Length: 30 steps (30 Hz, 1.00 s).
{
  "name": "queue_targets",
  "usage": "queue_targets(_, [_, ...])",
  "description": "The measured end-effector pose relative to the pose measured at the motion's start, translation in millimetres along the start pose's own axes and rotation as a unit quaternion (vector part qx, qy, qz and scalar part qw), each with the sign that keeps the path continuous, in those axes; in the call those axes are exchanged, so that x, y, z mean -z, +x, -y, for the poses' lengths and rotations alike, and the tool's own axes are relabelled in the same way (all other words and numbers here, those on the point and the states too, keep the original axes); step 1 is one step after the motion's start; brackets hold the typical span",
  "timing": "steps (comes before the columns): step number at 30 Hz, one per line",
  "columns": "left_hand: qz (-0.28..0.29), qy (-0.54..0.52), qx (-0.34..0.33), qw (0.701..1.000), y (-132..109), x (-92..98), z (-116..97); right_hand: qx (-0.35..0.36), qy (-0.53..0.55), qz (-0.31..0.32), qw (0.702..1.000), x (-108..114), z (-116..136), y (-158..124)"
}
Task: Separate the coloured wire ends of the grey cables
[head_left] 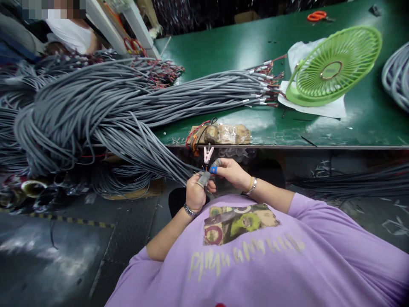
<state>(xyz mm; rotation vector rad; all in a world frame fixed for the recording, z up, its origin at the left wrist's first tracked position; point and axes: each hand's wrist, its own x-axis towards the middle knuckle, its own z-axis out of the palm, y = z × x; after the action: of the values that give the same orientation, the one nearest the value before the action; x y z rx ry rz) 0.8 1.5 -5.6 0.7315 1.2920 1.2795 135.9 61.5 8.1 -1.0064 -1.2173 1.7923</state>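
My left hand (pixel 196 192) is closed around the end of a grey cable, its thumb wrapped in grey tape. Close beside it on the right, my right hand (pixel 232 173) pinches at the same cable end, with blue and grey wrapping on its fingers. Thin coloured wires stick up between the hands, just below a pink clip (pixel 208 154) at the table's front edge. Behind the clip lies a taped wooden block (pixel 234 134) with red and black wires. A thick bundle of grey cables (pixel 153 149) runs down from the left to my hands.
On the green table (pixel 223 51) lie more grey cables (pixel 198 94) with stripped ends. A green fan (pixel 332 70) stands at the right on white paper, orange scissors (pixel 316 16) behind it. Coiled cable (pixel 398 79) sits far right. A person (pixel 72 32) is at the upper left.
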Motion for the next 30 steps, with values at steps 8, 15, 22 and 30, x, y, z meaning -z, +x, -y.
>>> queue_targets(8, [0.066, -0.012, 0.024, 0.997, -1, 4.2, -16, -0.086, 0.14, -0.016, 0.986, 16, -3, 23])
queue_targets(15, [0.11, -0.038, 0.044, 0.992, 10, 4.7, -34, -0.098, 0.165, 0.081, 0.978, 4, 10, 42])
queue_targets(22, [0.122, -0.047, 0.064, 0.989, 21, 5.3, -32, -0.088, 0.233, 0.03, 0.968, -9, 5, 45])
queue_targets(30, [0.13, -0.022, 0.079, 0.988, 23, 0.2, -28, -0.078, 0.238, -0.005, 0.968, -11, 3, 46])
